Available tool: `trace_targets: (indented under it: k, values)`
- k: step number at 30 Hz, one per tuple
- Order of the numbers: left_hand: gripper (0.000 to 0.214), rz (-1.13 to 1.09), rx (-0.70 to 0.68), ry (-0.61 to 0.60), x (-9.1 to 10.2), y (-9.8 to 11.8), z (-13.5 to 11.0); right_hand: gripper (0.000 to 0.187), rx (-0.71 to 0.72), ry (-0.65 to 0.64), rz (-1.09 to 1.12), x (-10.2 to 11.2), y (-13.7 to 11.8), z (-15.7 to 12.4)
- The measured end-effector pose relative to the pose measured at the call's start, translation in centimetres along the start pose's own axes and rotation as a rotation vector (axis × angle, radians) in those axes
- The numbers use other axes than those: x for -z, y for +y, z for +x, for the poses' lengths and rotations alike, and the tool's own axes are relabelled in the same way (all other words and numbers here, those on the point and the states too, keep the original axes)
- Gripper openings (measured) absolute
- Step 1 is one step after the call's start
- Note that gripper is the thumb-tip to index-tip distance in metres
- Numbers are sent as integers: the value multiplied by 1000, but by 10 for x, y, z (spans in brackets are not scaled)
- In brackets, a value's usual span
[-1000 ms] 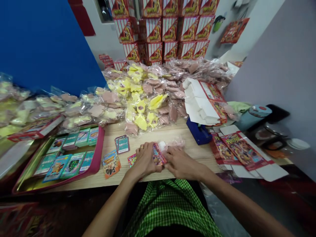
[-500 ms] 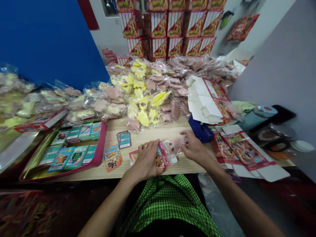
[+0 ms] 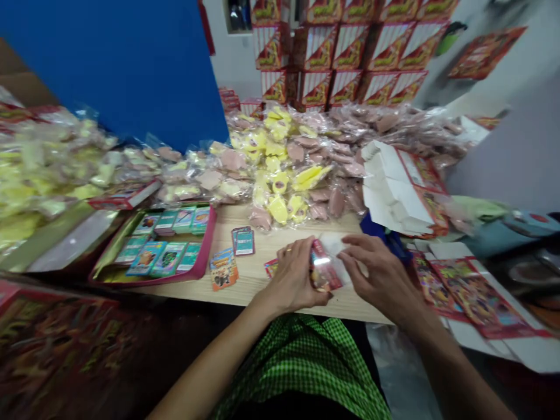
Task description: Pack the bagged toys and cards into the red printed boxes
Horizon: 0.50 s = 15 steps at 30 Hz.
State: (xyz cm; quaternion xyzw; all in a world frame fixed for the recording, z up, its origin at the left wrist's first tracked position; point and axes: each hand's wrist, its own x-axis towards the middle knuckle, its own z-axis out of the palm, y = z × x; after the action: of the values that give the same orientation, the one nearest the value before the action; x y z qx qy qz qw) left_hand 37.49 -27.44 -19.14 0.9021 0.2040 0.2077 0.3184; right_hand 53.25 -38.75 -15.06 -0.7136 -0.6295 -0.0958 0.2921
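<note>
My left hand [image 3: 294, 279] is closed around a small red printed box [image 3: 324, 269], holding it tilted just above the front of the table. A white flap [image 3: 333, 245] shows at the box's far right end. My right hand [image 3: 378, 273] is at that end, fingers bent and apart, their tips at the flap; blur hides whether they touch it. Beneath my left wrist, a red and yellow printed piece [image 3: 270, 268] lies partly covered. Left of it are orange cards [image 3: 224, 269] and a small stack of teal cards [image 3: 243, 241].
A pink-rimmed tray [image 3: 209, 245] of cards stands at left. Bagged yellow and pink figures [image 3: 280, 175] heap along the back. Flattened white and red boxes [image 3: 394, 186] and printed cartons [image 3: 476, 297] lie at right. Stacked red boxes [image 3: 319, 46] rise behind.
The pink bagged figure in my right hand no longer shows outside the box. My right fingers have come to the box's end, now apart. The view has shifted left.
</note>
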Motion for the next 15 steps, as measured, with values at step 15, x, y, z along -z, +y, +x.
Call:
trace_targets:
  k: [15]
  values:
    - [51,500,328,-21,90,-132,-124,52,372,-680,-163,-158,-98,98]
